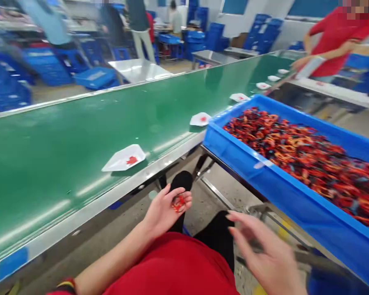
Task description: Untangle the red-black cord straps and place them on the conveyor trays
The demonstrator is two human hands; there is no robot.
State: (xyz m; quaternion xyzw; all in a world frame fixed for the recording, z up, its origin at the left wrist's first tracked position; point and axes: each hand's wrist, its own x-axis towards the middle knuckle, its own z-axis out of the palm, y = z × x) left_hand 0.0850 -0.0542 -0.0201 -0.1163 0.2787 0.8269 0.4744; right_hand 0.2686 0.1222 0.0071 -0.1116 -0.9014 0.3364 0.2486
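My left hand [166, 209] is palm up above my lap, its fingers curled loosely round a few small red pieces [178, 203]. Blurred by motion, my right hand [266, 250] hovers lower right with fingers spread and nothing visible in it, near the front wall of a blue crate [249, 164]. The crate is full of small red, orange and dark pieces [310, 153]. On the green conveyor belt [80, 139] in front of me lies a white tray [124, 159] with a red piece on it. Further white trays [200, 119] follow along the belt's near edge.
Another person in a red top [335, 37] stands at the far right end of the belt. Stacks of blue crates [261, 30] and metal tables [140, 69] fill the room behind. The crate rests on a metal frame [221, 192] beside my knees.
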